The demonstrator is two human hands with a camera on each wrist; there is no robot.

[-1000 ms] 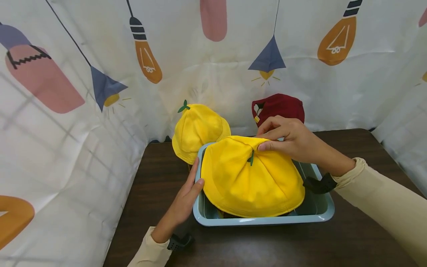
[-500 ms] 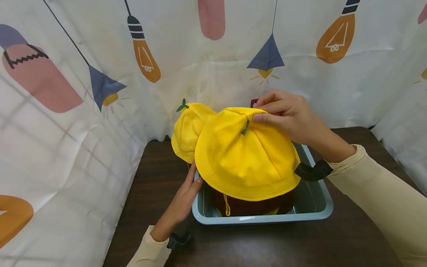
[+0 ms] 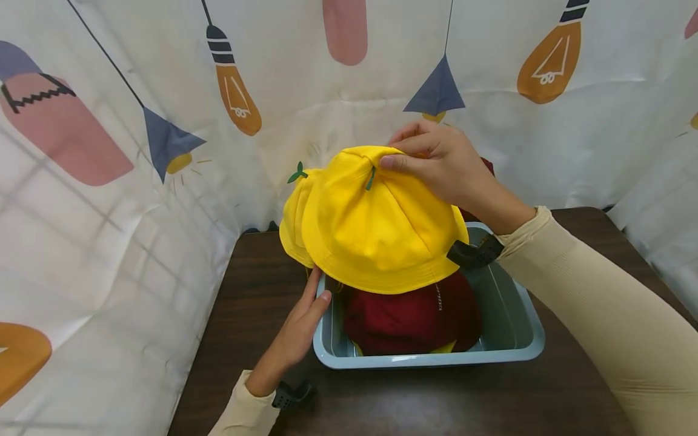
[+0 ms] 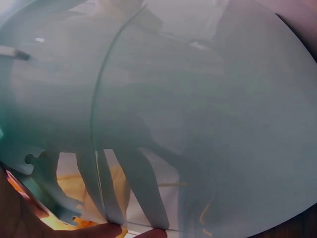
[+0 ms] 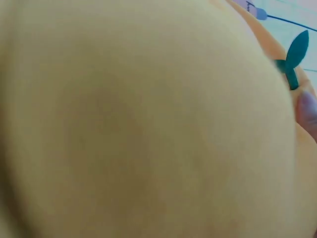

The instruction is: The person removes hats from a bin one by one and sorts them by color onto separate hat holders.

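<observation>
My right hand (image 3: 444, 166) pinches a yellow bucket hat (image 3: 382, 230) by its crown, beside a small green sprout (image 5: 292, 57). The hat hangs above a light blue plastic basin (image 3: 431, 361), brim down. Below it, inside the basin, lies a dark red cap (image 3: 403, 321) with white lettering, partly covered by the hat in the head view. My left hand (image 3: 297, 327) rests with straight fingers against the basin's left side, thumb near the rim. In the left wrist view, the fingertips (image 4: 153, 233) touch the glossy wall. The yellow hat fills most of the right wrist view.
Behind the basin at the left, another yellow hat (image 3: 294, 218) with a green sprout stands on the dark wooden table (image 3: 262, 303). A red item (image 3: 487, 165) shows behind my right hand. A white printed curtain (image 3: 305, 79) encloses the back and sides.
My right hand has lifted the yellow hat up and leftward out of the basin, uncovering the red cap under it. My left hand stays at the basin's side.
</observation>
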